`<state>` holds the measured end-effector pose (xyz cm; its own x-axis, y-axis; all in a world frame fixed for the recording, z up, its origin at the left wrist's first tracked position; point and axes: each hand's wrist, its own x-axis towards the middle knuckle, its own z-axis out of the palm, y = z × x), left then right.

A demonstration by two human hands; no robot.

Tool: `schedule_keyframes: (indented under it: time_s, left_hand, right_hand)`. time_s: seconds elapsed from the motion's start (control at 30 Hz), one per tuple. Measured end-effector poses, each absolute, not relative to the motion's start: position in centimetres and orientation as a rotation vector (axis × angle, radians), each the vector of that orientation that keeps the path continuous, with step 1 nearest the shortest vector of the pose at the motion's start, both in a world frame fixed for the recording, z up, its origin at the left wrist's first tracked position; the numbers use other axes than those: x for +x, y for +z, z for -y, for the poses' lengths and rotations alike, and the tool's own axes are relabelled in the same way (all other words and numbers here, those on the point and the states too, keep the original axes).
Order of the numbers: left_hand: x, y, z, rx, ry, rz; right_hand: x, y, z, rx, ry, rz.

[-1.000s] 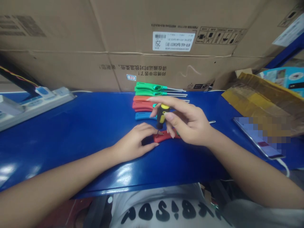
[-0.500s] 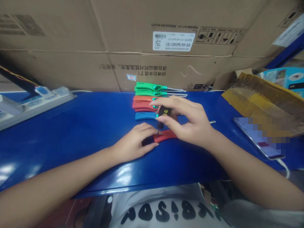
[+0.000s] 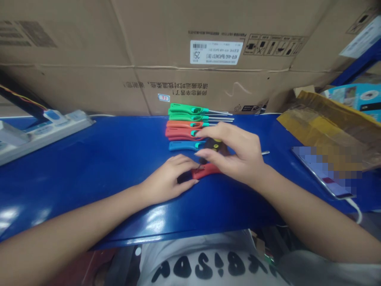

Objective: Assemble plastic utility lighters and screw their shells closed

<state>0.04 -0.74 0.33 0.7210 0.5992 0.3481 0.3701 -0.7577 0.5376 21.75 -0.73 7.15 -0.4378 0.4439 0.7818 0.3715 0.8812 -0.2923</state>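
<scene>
A red long-necked lighter [image 3: 208,171] lies flat on the blue table, its metal tip showing beyond my right hand. My left hand [image 3: 166,178] is closed on the lighter's rounded end, thumb and fingers pinching it. In the fingers of my right hand [image 3: 242,153] is a screwdriver with a black and yellow handle [image 3: 212,147]. It leans to the right, its thin shaft pointing down at the red handle near my left fingertips. Whether its tip sits in the lighter cannot be made out. Just behind lie a blue lighter [image 3: 181,146] and another red lighter [image 3: 177,133].
Beyond those are an orange lighter [image 3: 177,124] and green lighters [image 3: 181,108], by a large cardboard box [image 3: 98,87]. A power strip [image 3: 59,129] stands left. On the right are a phone [image 3: 321,174] with a white cable and a taped parcel [image 3: 315,119].
The screwdriver's handle has tilted further to the right, with my right hand's fingers shifting along with it. My left hand and the red lighter under it have stayed put.
</scene>
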Motion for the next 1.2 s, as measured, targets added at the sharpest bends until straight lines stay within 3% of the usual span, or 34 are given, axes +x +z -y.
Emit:
schedule_keyframes:
  time_s: [0.17, 0.33, 0.5, 0.6, 0.8, 0.97, 1.2]
  left_hand:
    - [0.0, 0.2, 0.8, 2.497, 0.717, -0.727]
    - [-0.1, 0.1, 0.7, 2.514, 0.732, -0.755]
    - [0.1, 0.5, 0.9, 2.494, 0.703, -0.766]
    - [0.1, 0.9, 1.1, 2.479, 0.706, -0.845]
    - [-0.5, 2.0, 0.9, 2.52, 0.601, -1.041]
    - [-0.6, 1.8, 0.7, 2.584, 0.536, -1.054]
    - [-0.3, 1.2, 0.6, 2.537, 0.528, -0.981]
  right_hand:
    - [21.7, 7.4, 1.0, -0.586, 0.496, 2.172]
    - [21.4, 6.9, 0.7, -0.566, 0.164, 2.082]
    - [21.4, 6.8, 0.5, -0.665, 0.75, 2.085]
    - [22.0, 7.2, -0.2, -0.664, 0.88, 2.021]
    - [26.3, 8.7, -2.8, -0.858, 0.695, 1.883]
    - [31.9, 8.0, -4.7, -1.428, -0.037, 2.147]
    - [35.4, 5.8, -5.8, -1.619, 0.288, 2.511]
